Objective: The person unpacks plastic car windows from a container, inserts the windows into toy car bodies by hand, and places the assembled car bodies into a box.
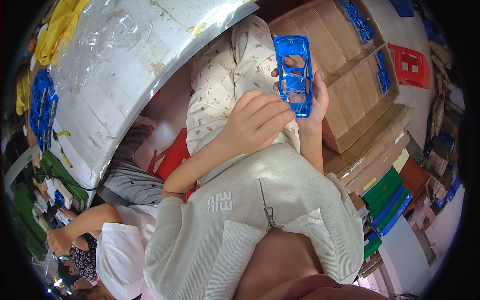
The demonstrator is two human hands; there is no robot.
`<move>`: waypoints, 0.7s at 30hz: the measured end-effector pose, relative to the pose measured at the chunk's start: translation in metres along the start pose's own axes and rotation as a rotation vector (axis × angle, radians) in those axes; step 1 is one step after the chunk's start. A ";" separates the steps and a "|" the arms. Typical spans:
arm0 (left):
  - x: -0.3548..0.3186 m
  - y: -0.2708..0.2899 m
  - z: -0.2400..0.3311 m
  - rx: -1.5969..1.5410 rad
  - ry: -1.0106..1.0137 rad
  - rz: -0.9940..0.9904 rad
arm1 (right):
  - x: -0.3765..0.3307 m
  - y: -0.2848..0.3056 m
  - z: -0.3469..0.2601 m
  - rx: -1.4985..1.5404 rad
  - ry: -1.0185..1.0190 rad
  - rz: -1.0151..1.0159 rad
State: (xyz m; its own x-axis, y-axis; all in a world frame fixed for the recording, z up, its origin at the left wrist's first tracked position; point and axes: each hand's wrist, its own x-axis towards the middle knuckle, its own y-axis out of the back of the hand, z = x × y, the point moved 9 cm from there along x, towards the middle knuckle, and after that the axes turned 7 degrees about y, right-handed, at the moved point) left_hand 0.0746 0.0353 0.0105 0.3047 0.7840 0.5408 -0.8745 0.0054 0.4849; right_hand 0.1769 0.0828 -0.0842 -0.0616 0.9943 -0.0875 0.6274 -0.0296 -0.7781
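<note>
A blue plastic toy car body shell [302, 42] is held upright above my lap, its hollow inside showing. My right hand [319, 100] wraps around it from behind, with fingers showing along both sides. A clear plastic piece [295, 84], like a car window insert, lies within the middle of the shell. My left hand [262, 120] is at the shell's lower left edge, its fingers bent and pressed together. Its fingertips are partly hidden, so what they pinch cannot be made out.
A cardboard box [345, 100] with dividers stands at the right, with blue car shells [382, 72] along its far side. On the white table [115, 95] lie clear plastic bags [107, 37], blue parts [42, 107] and yellow-handled cutters [62, 147]. Another person [122, 250] sits at the lower left.
</note>
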 end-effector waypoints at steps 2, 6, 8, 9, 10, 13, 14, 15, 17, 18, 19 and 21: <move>0.001 0.000 -0.001 0.002 0.020 0.016 | -0.001 -0.001 -0.003 -0.077 0.044 0.014; 0.002 0.004 -0.001 0.013 0.034 0.107 | -0.005 -0.003 -0.001 -0.193 0.044 0.067; 0.002 0.004 0.000 0.025 0.028 0.129 | -0.006 -0.008 0.000 -0.179 0.038 0.068; 0.001 0.005 0.003 0.099 -0.006 0.149 | -0.006 -0.009 0.001 -0.163 0.032 0.065; 0.000 0.006 0.006 0.173 -0.040 0.168 | -0.006 -0.009 0.001 -0.163 0.032 0.066; -0.001 0.004 0.011 0.282 -0.070 0.157 | -0.007 -0.012 0.007 -0.094 -0.021 0.029; -0.002 0.003 0.011 0.282 -0.069 0.156 | -0.008 -0.010 0.010 -0.068 -0.050 0.076; -0.003 0.000 0.010 0.276 -0.063 0.143 | -0.009 -0.007 0.014 -0.043 -0.081 0.121; -0.004 0.001 0.011 0.271 -0.056 0.132 | -0.008 -0.010 0.014 -0.022 -0.087 0.032; -0.004 0.003 0.013 0.279 -0.063 0.122 | -0.008 -0.016 0.013 -0.001 -0.089 -0.054; -0.004 0.006 0.016 0.288 -0.071 0.113 | -0.008 -0.016 0.014 -0.001 -0.090 -0.054; -0.003 0.021 0.026 0.268 -0.095 0.118 | -0.007 -0.002 0.008 -0.207 -0.030 0.102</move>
State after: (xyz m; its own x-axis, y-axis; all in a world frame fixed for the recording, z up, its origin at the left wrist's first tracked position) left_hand 0.0651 0.0170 0.0371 0.2521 0.7082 0.6595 -0.7790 -0.2558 0.5725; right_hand 0.1700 0.0751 -0.0865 -0.0104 0.9836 -0.1802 0.7774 -0.1054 -0.6201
